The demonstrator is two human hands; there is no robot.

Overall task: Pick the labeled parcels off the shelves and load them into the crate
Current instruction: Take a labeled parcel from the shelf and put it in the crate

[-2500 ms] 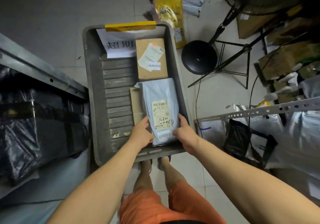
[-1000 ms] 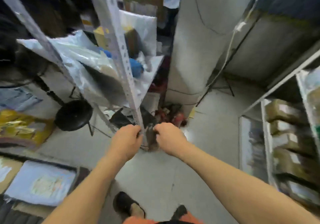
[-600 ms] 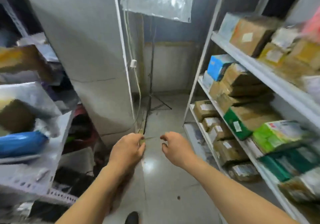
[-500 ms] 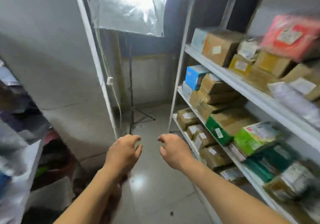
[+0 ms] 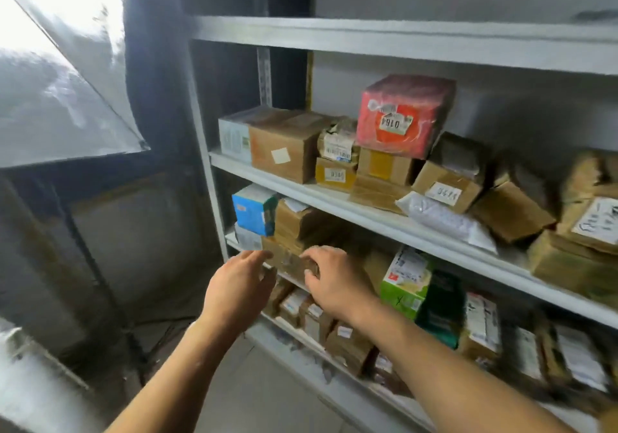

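A grey metal shelving unit (image 5: pixel 384 222) fills the right side, packed with labeled parcels. On the middle shelf lies a brown taped carton (image 5: pixel 287 260) under a stack of cartons, beside a blue box (image 5: pixel 252 210). My left hand (image 5: pixel 239 290) and my right hand (image 5: pixel 334 282) hover at either end of that carton, fingers apart, touching or almost touching it. Neither hand holds anything. A red parcel (image 5: pixel 403 115) marked 0184 sits on the upper shelf. The crate is out of view.
A green box (image 5: pixel 406 284) and dark green parcel (image 5: pixel 441 305) stand right of my hands. Small cartons (image 5: pixel 337 335) line the bottom shelf. A white poly bag (image 5: pixel 444 217) overhangs the upper shelf edge. Left is a dark corner with a stand and a hanging plastic sheet (image 5: pixel 60 105).
I have turned away from the crate, where a grey bag parcel was set down, to face the shelves. Both empty hands have risen and reached toward the brown carton on the middle shelf.
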